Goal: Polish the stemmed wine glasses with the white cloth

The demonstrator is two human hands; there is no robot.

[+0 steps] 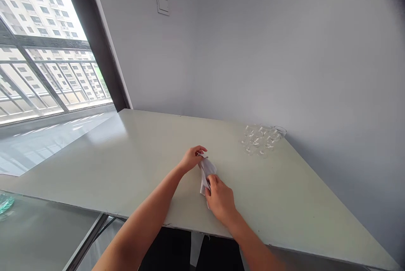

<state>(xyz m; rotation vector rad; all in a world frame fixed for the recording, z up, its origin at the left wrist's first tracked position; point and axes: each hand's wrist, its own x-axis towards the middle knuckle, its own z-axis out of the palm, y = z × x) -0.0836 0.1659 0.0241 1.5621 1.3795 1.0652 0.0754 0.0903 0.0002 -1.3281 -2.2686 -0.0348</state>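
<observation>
A light grey-white cloth (208, 167) is bunched between my two hands, just above or on the table near its front edge. My left hand (192, 157) grips the cloth's far end, fingers curled with the fingertips pointing right. My right hand (220, 197) is closed on the nearer part, thumb and fingers pinching the folds. Whether anything sits inside the cloth is hidden. Several clear glass pieces (257, 138), which look like small cups, stand clustered toward the table's back right, apart from both hands.
The pale table (152, 144) reaches to the grey wall (284, 51) behind and at right. A clear glass bowl (280, 129) stands by the cluster, near the wall. A greenish glass object (5, 202) shows at the far left, by a window (47, 43).
</observation>
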